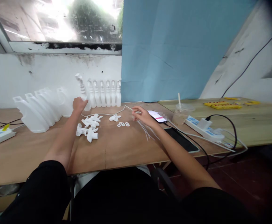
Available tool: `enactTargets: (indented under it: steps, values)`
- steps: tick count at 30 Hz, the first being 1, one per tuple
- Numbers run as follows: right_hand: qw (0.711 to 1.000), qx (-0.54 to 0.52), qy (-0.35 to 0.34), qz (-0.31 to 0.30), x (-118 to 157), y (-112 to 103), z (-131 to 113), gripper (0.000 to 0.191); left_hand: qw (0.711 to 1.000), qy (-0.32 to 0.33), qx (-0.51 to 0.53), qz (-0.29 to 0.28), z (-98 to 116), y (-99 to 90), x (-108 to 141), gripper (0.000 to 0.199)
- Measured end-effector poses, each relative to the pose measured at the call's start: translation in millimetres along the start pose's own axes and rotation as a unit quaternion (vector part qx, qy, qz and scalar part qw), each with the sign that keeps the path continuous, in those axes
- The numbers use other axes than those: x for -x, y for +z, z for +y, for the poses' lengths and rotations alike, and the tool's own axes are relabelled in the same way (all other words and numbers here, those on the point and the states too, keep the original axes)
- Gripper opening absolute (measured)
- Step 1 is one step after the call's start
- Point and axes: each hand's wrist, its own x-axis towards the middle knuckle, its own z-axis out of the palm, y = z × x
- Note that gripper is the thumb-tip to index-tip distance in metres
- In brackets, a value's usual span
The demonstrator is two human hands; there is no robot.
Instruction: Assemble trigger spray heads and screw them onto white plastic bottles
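My left hand (79,104) reaches to the back of the table, its fingers closed around a white bottle (81,85) with a ribbed neck. Beside it, several white bottles (107,95) stand in a row against the wall. My right hand (142,115) is over the thin clear tubes (147,130), and its fingertips pinch one thin tube (128,107). Between the hands lie a single white spray head (114,118) and several small white rings (123,124). A pile of white spray heads (90,126) rests nearer my left forearm.
Large white handled jugs (34,115) lean in a row at the left. To the right are a lit phone (158,116), a dark tablet (181,140), a plastic cup (181,116) with a straw, a power strip (203,129) with cables, and yellow objects (226,106).
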Motion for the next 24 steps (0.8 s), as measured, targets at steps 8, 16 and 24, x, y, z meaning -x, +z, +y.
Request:
enactTargets:
  steps: [8, 16, 24]
  values:
    - [0.997, 0.038, -0.02, -0.062, 11, 8, -7, 0.037, 0.999, -0.037, -0.012, 0.026, -16, 32.7, -6, 0.046]
    - [0.995, 0.072, -0.029, -0.066, 14, 9, -13, 0.035, 0.996, -0.063, 0.028, 0.056, -19, 47.6, -10, 0.089]
    - [0.994, 0.077, -0.027, -0.078, 15, 9, -12, 0.035, 0.997, -0.018, 0.045, 0.052, -30, 62.3, -17, 0.086]
